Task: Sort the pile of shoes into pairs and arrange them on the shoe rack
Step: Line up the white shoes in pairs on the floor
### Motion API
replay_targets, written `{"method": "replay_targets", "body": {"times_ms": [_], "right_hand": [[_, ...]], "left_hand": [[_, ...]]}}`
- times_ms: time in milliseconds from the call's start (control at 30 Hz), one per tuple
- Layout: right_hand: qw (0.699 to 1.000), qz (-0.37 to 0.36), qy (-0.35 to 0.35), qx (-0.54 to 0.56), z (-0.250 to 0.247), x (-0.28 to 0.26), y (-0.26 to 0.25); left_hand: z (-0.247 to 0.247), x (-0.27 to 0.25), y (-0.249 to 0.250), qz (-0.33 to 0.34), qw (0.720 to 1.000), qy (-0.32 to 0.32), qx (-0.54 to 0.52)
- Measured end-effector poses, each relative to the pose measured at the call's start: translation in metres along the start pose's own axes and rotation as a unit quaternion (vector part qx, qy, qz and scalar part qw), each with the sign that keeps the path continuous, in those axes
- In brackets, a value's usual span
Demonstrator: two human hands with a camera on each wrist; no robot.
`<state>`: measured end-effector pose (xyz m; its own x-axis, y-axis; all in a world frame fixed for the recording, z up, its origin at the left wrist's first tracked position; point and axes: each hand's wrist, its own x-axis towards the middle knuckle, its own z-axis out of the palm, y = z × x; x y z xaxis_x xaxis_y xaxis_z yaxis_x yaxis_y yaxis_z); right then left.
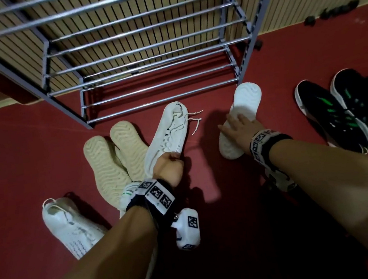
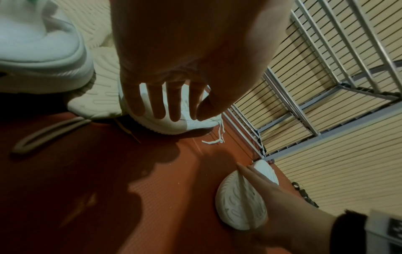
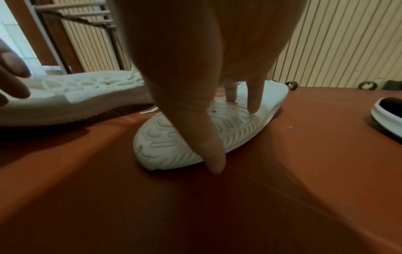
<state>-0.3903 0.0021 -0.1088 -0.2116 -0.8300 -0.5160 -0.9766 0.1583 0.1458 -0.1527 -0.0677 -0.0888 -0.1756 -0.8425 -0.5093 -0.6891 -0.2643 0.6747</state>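
Rack [image 1: 143, 51]: grey metal frame with bar shelves, standing on the red floor [image 1: 17, 161] against a slatted wall; no shoes on any shelf in view, top cut off by the frame edge.

Black pair [image 1: 348, 113]: right of the rack, side by side on the floor, green stripes, white soles. No readable logo; heels cut off at the picture edge.

Knit shoe [image 1: 73, 229]: white, well left-front of the rack, upright, partly hidden by the left forearm.

Cream soles [image 1: 115, 157]: two shoes flipped sole-up just in front of the rack's left corner, touching each other. Uppers hidden.

Laced shoe [image 1: 168, 134]: white, in front of the rack, heel end held by the left hand [image 1: 169, 167], toe pointing at the rack, laces trailing loose. Fingers curled round its heel rim; the left wrist view shows four fingers [image 2: 156, 103] over the upper.

Flipped shoe [image 1: 242, 113]: white, sole-up, by the rack's right front leg. Right hand [image 1: 238, 127] lies across the sole, fingers straight and spread, thumb [image 3: 208, 151] down at the edge; not a clenched grasp.

No brand text legible anywhere. Wristbands carry square black-and-white marker codes, not text. Small dark bits along the wall right of the rack: can't make out.
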Motion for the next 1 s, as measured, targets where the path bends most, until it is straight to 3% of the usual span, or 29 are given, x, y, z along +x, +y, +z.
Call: {"method": "replay_targets", "body": {"times_ms": [200,367,467,533,600,633,700,800,900,1000], "right_hand": [[1.0,-0.013,0.002,-0.021,0.006,0.003,-0.003],[0.997,-0.031,0.065,-0.009,-0.001,-0.004,-0.006],[0.993,-0.041,0.095,0.063,-0.022,-0.003,-0.002],[0.971,-0.022,0.138,0.193,-0.049,-0.006,0.002],[0.915,0.005,0.168,0.366,-0.082,-0.019,0.007],[0.871,0.004,0.164,0.463,-0.098,-0.026,0.011],[0.744,-0.027,0.116,0.658,-0.117,-0.041,0.019],[0.571,-0.025,0.012,0.821,-0.129,-0.067,0.023],[0.477,-0.021,-0.002,0.878,-0.129,-0.091,0.023],[0.425,-0.006,0.011,0.905,-0.12,-0.101,0.03]], "left_hand": [[0.0,-0.009,-0.003,0.025,0.999,-0.035,-0.005],[0.0,-0.009,-0.002,0.022,0.999,-0.031,-0.027],[0.002,-0.008,0.005,0.018,0.999,-0.029,-0.035],[0.001,-0.011,0.016,0.007,0.998,-0.031,-0.049],[0.0,-0.016,0.026,0.013,0.997,-0.045,-0.066],[0.0,-0.021,0.031,0.022,0.995,-0.062,-0.08],[-0.001,-0.033,0.042,0.045,0.983,-0.107,-0.143],[-0.001,-0.042,0.054,0.06,0.962,-0.171,-0.205],[-0.006,-0.048,0.067,0.078,0.953,-0.22,-0.191],[-0.009,-0.054,0.068,0.093,0.949,-0.246,-0.172]]}}
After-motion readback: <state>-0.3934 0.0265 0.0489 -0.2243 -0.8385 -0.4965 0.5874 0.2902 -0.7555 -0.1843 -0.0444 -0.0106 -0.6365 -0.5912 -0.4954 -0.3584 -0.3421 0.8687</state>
